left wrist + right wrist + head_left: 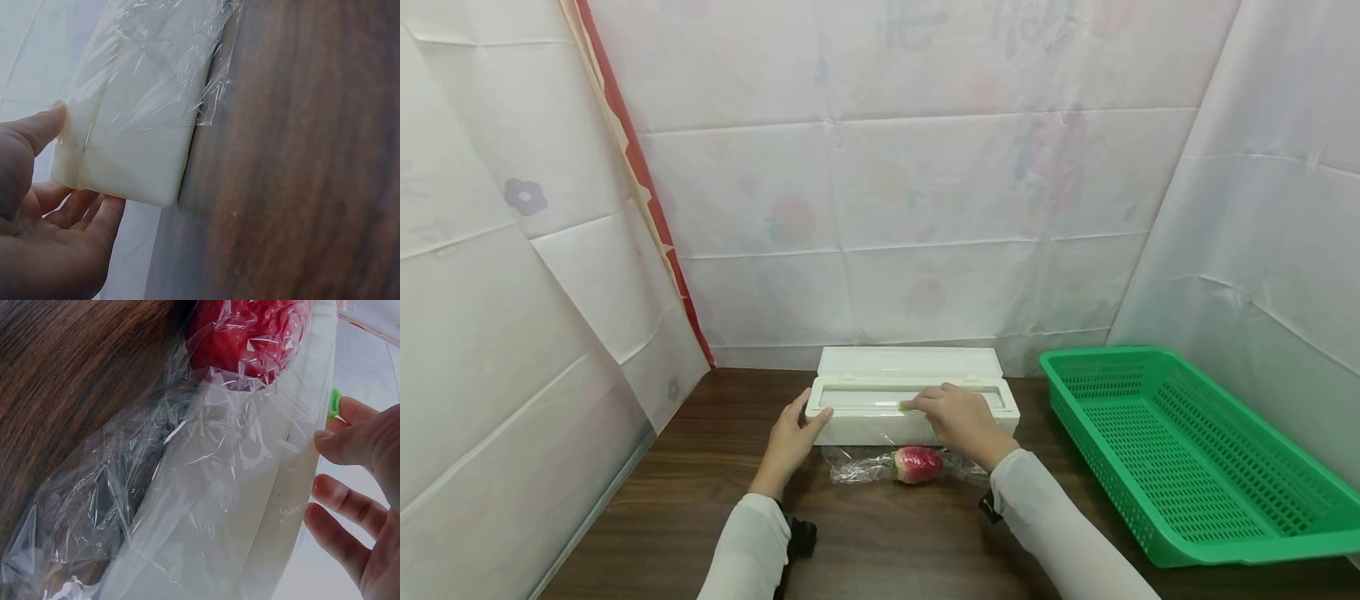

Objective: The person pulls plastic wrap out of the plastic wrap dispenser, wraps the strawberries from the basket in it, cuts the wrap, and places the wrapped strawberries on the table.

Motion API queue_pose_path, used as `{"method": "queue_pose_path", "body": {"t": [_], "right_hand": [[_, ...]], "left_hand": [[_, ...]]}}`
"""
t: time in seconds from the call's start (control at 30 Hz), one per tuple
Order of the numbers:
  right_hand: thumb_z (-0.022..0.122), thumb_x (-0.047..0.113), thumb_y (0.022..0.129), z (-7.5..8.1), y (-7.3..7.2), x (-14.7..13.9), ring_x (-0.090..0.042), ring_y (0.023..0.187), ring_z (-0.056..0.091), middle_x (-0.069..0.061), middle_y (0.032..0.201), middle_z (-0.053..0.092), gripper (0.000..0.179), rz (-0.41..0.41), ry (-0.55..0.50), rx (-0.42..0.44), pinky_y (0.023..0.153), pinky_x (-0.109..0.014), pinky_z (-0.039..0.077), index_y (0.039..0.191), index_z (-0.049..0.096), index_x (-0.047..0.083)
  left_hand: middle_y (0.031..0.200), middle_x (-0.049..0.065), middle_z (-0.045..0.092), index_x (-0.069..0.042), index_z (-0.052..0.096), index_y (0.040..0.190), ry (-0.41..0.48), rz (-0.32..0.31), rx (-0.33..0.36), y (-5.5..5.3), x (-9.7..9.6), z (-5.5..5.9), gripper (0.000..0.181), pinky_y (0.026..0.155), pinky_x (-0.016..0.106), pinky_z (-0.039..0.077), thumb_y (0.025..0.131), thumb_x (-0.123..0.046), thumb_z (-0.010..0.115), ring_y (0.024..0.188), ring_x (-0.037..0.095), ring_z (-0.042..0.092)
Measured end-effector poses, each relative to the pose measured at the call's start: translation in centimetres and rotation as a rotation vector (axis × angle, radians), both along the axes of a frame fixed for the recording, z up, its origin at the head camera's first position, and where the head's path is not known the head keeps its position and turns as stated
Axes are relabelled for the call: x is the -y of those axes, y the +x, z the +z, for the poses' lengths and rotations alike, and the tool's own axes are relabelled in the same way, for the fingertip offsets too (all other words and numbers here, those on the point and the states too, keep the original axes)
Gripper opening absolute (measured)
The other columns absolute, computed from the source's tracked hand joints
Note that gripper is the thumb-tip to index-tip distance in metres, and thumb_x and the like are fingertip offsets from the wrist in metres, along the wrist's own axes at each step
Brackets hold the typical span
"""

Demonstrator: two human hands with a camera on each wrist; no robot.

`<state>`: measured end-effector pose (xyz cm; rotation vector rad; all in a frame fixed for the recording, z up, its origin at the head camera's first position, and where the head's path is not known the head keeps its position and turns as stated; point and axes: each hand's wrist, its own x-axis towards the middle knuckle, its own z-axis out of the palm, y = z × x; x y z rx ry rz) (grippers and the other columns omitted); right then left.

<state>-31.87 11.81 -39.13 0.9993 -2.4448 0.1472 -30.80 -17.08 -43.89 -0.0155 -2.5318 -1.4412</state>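
Note:
A long white cling film dispenser (872,430) stands on the table with its lid (910,362) raised at the back. My left hand (788,440) grips its left end, thumb on the front upper edge and fingers around the end face (119,178). On the front rim, my right hand (964,421) pinches a small green slider (334,403) between thumb and forefinger; its other fingers lie close to the rim. Clear film (859,468) hangs down the dispenser's front. Just before it lies a rounded red-and-cream item (917,464) wrapped in film; its exact kind is unclear.
A green perforated plastic basket (1180,467) stands at the right of the dark wood table (880,550). Pale printed sheets (925,183) hang close behind the dispenser and along both sides. A black wrist device (802,537) shows under the left forearm.

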Motion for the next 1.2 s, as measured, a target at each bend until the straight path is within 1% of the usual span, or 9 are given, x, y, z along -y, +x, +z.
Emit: {"method": "queue_pose_path", "body": {"t": [0.1, 0.27, 0.47, 0.6, 0.67, 0.83, 0.9, 0.97, 1.2], "right_hand": [[0.060, 0.008, 0.086, 0.0, 0.0, 0.1, -0.010, 0.087, 0.059, 0.013, 0.108, 0.067, 0.036, 0.007, -0.005, -0.006, 0.063, -0.032, 0.054, 0.113, 0.067, 0.033], [0.061, 0.009, 0.085, -0.1, 0.0, 0.1, -0.010, 0.087, 0.058, 0.013, 0.108, 0.067, 0.038, 0.000, 0.000, 0.009, 0.062, -0.030, 0.053, 0.114, 0.066, 0.033], [0.063, 0.014, 0.083, 0.1, -0.1, -0.4, -0.007, 0.080, 0.056, 0.015, 0.108, 0.067, 0.040, -0.040, -0.011, 0.032, 0.049, -0.024, 0.043, 0.117, 0.064, 0.037], [0.058, 0.018, 0.083, 0.5, -0.2, -0.5, -0.004, 0.063, 0.050, 0.014, 0.104, 0.068, 0.040, -0.044, -0.077, 0.060, 0.039, -0.021, 0.033, 0.118, 0.063, 0.034], [0.057, 0.017, 0.084, 0.6, -0.1, -0.5, -0.003, 0.058, 0.046, 0.012, 0.102, 0.068, 0.037, -0.037, -0.122, 0.082, 0.037, -0.021, 0.032, 0.118, 0.064, 0.030], [0.060, 0.010, 0.085, 0.5, 0.2, 0.3, -0.005, 0.071, 0.055, 0.002, 0.093, 0.066, 0.025, 0.013, -0.311, 0.116, 0.057, -0.027, 0.052, 0.109, 0.068, 0.013], [0.060, 0.008, 0.084, 0.3, 0.3, 1.0, -0.008, 0.078, 0.058, 0.000, 0.089, 0.065, 0.022, 0.025, -0.378, 0.124, 0.066, -0.030, 0.055, 0.104, 0.069, 0.010], [0.060, 0.006, 0.084, 0.1, 0.4, 1.6, -0.009, 0.078, 0.059, -0.002, 0.086, 0.064, 0.020, 0.032, -0.427, 0.134, 0.067, -0.031, 0.056, 0.102, 0.069, 0.007], [0.064, 0.013, 0.085, -0.7, 0.4, 3.0, -0.009, 0.073, 0.058, -0.002, 0.082, 0.065, 0.017, 0.000, -0.421, 0.146, 0.063, -0.030, 0.055, 0.099, 0.069, 0.007]], "left_hand": [[0.140, 0.024, 0.037, -0.009, 0.028, 0.146, 0.006, -0.002, 0.010, 0.0, 0.1, 0.0, 0.079, 0.099, 0.060, 0.037, 0.086, -0.051, 0.060, 0.122, 0.038, 0.039], [0.140, 0.024, 0.036, -0.009, 0.028, 0.146, 0.005, -0.005, 0.005, 0.0, 0.2, -0.2, 0.080, 0.100, 0.061, 0.035, 0.086, -0.051, 0.059, 0.125, 0.040, 0.036], [0.138, 0.024, 0.040, -0.010, 0.029, 0.146, 0.005, -0.007, 0.002, -0.2, -0.2, -0.1, 0.078, 0.096, 0.059, 0.040, 0.086, -0.050, 0.060, 0.119, 0.036, 0.043], [0.138, 0.023, 0.039, -0.011, 0.029, 0.146, -0.004, -0.001, 0.000, -0.2, -0.2, 0.1, 0.077, 0.095, 0.059, 0.041, 0.087, -0.051, 0.059, 0.117, 0.036, 0.045], [0.138, 0.022, 0.040, -0.012, 0.029, 0.146, 0.000, 0.001, 0.007, -0.1, -0.1, 0.1, 0.077, 0.093, 0.057, 0.043, 0.086, -0.051, 0.059, 0.115, 0.034, 0.046], [0.137, 0.022, 0.041, -0.012, 0.029, 0.146, -0.006, 0.008, 0.008, 0.0, 0.0, -0.1, 0.077, 0.092, 0.056, 0.044, 0.087, -0.050, 0.059, 0.112, 0.034, 0.048], [0.138, 0.023, 0.040, -0.011, 0.029, 0.146, -0.008, 0.008, 0.007, 0.1, 0.0, 0.0, 0.077, 0.093, 0.058, 0.043, 0.087, -0.049, 0.059, 0.115, 0.035, 0.046], [0.139, 0.023, 0.038, -0.011, 0.028, 0.146, -0.001, 0.003, 0.006, 0.1, 0.0, 0.0, 0.077, 0.095, 0.059, 0.041, 0.087, -0.049, 0.059, 0.118, 0.036, 0.044], [0.140, 0.024, 0.037, -0.009, 0.029, 0.146, -0.007, 0.002, 0.006, 0.1, 0.0, 0.1, 0.078, 0.098, 0.061, 0.037, 0.087, -0.049, 0.059, 0.122, 0.039, 0.039]]}}
